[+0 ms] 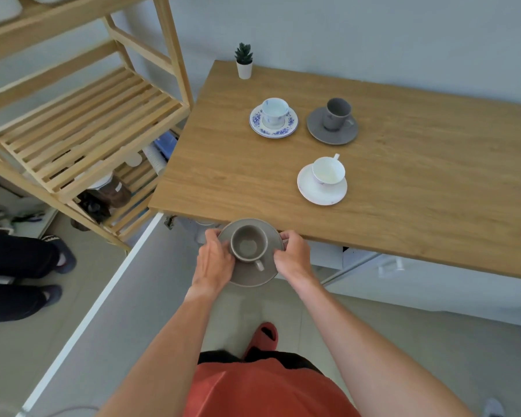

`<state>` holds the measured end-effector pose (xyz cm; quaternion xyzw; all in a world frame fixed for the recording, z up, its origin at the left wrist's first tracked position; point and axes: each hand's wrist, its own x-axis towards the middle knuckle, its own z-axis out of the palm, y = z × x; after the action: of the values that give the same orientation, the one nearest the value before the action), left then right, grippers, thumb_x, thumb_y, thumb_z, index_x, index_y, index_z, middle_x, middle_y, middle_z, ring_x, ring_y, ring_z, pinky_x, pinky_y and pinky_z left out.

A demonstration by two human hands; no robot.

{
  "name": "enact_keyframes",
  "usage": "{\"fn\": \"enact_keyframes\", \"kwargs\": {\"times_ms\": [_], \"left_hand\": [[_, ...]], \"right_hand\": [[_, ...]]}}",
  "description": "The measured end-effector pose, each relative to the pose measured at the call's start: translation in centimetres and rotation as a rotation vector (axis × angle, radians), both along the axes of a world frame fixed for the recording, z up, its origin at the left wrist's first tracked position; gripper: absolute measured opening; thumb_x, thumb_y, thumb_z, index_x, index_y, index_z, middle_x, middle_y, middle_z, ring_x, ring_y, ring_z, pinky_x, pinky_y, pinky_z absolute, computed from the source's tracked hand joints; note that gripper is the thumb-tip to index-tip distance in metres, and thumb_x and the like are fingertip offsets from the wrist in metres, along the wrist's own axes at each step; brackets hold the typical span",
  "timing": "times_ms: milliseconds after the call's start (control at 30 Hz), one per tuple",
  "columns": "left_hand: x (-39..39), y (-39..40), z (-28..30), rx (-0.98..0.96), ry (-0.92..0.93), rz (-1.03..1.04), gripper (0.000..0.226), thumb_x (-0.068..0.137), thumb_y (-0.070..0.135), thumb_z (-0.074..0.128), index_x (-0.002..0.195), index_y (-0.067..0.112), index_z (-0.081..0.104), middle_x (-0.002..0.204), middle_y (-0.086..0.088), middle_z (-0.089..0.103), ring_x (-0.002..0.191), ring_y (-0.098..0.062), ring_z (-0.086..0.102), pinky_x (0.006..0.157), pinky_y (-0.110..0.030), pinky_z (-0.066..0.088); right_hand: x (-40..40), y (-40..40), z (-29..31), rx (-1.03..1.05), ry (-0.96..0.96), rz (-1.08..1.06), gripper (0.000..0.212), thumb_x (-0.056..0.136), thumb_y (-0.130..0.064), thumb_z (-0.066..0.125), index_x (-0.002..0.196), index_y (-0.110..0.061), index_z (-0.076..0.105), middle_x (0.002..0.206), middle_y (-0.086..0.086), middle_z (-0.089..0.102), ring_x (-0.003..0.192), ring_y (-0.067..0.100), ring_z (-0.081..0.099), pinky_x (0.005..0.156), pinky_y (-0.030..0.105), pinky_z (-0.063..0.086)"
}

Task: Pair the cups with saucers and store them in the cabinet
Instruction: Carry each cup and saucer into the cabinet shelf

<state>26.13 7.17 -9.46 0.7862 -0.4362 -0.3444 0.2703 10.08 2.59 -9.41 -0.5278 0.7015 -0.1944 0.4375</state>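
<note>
I hold a taupe saucer (pixel 254 276) with a matching taupe cup (pixel 248 244) standing on it, just off the table's near edge. My left hand (pixel 213 260) grips the saucer's left rim and my right hand (pixel 292 256) grips its right rim. On the wooden table (pixel 223 176) stand three more pairs: a blue-flowered cup (pixel 274 111) on its patterned saucer (pixel 254 121), a dark grey cup (pixel 337 113) on a grey saucer (pixel 319 132), and a white cup (pixel 328 170) on a white saucer (pixel 310 191). The wooden slatted shelf unit (pixel 82 136) stands to the left.
A small potted plant (pixel 244 60) sits at the table's far left corner. The shelf's lower level holds a jar (pixel 110 189) and other items. Another person's legs and slippers (pixel 51 275) are at the left. A white board edge (pixel 103 296) runs diagonally across the floor.
</note>
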Motion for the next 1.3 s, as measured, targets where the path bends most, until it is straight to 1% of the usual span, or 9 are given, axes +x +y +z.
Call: {"fn": "enact_keyframes", "kwargs": {"times_ms": [367,600,700,800,1000,1067,1133,1233,1300], "left_hand": [[-0.1,9.3,-4.6,0.117,0.018,-0.076,0.019,0.097,0.025,0.042,0.116,0.021,0.039,0.105,-0.01,0.059,0.093,-0.031,0.054,0.081,-0.044,0.048],[-1.0,10.5,-12.5,0.119,-0.009,-0.13,0.028,0.093,0.022,0.046,0.121,0.025,0.044,0.09,0.004,0.055,0.077,-0.014,0.052,0.07,-0.033,0.044],[-2.1,10.3,-16.2,0.099,0.009,-0.114,0.03,0.094,0.016,0.046,0.124,0.019,0.047,0.089,0.007,0.054,0.073,0.003,0.048,0.056,-0.009,0.04],[-3.0,9.2,-19.7,0.118,0.015,-0.13,0.03,0.094,0.014,0.046,0.123,0.017,0.048,0.1,0.0,0.06,0.072,0.002,0.049,0.048,-0.002,0.037],[-3.7,5.1,-24.9,0.146,0.013,-0.112,0.032,0.091,0.016,0.049,0.123,0.019,0.048,0.104,-0.004,0.058,0.071,-0.002,0.049,0.05,-0.005,0.032],[-3.8,2.9,-26.2,0.129,0.013,-0.1,0.036,0.087,0.016,0.052,0.123,0.02,0.049,0.094,0.0,0.057,0.07,0.0,0.049,0.045,-0.004,0.034],[-3.5,0.1,-27.4,0.088,0.002,-0.105,0.04,0.084,0.015,0.055,0.123,0.021,0.052,0.088,0.001,0.06,0.069,-0.007,0.053,0.045,-0.002,0.036],[-2.6,-4.6,-29.5,0.054,-0.078,-0.147,0.044,0.081,0.014,0.059,0.124,0.022,0.056,0.095,-0.007,0.068,0.082,-0.021,0.06,0.062,-0.011,0.04],[-2.1,-7.7,-30.8,0.048,-0.116,-0.143,0.048,0.081,0.015,0.059,0.128,0.023,0.055,0.104,-0.011,0.069,0.097,-0.025,0.063,0.076,-0.017,0.042]], "right_hand": [[-1.4,10.5,-4.4,0.101,-0.067,-0.057,0.031,0.082,0.003,0.06,0.093,-0.025,0.055,0.093,-0.001,0.063,0.088,0.017,0.063,0.066,0.021,0.049],[-3.3,11.8,-12.0,0.131,-0.03,-0.114,0.028,0.082,0.004,0.061,0.099,-0.018,0.058,0.091,-0.001,0.062,0.086,0.016,0.061,0.065,0.02,0.048],[-3.9,11.8,-15.5,0.167,-0.043,-0.154,0.026,0.083,0.001,0.063,0.099,-0.019,0.058,0.099,0.003,0.065,0.09,0.018,0.063,0.073,0.026,0.052],[-4.7,11.0,-18.8,0.182,-0.029,-0.188,0.027,0.083,0.001,0.063,0.098,-0.02,0.056,0.098,0.004,0.066,0.088,0.018,0.063,0.064,0.02,0.048],[-5.6,6.8,-23.5,0.174,0.003,-0.167,0.028,0.081,0.002,0.062,0.101,-0.017,0.059,0.095,0.006,0.066,0.072,0.012,0.059,0.042,0.008,0.04],[-5.8,4.4,-24.7,0.152,0.019,-0.145,0.028,0.082,0.001,0.062,0.103,-0.016,0.059,0.098,0.005,0.065,0.075,0.013,0.061,0.048,0.007,0.042],[-5.7,1.3,-26.0,0.128,0.033,-0.128,0.028,0.082,0.001,0.061,0.106,-0.014,0.061,0.105,0.005,0.066,0.09,0.019,0.063,0.068,0.017,0.048],[-5.1,-3.6,-28.1,0.085,0.085,-0.104,0.032,0.082,0.0,0.061,0.111,-0.013,0.062,0.111,0.007,0.066,0.1,0.024,0.064,0.085,0.032,0.055],[-4.7,-6.4,-29.7,0.063,0.08,-0.11,0.032,0.081,0.002,0.061,0.109,-0.013,0.06,0.112,0.008,0.062,0.1,0.028,0.064,0.085,0.041,0.059]]}}
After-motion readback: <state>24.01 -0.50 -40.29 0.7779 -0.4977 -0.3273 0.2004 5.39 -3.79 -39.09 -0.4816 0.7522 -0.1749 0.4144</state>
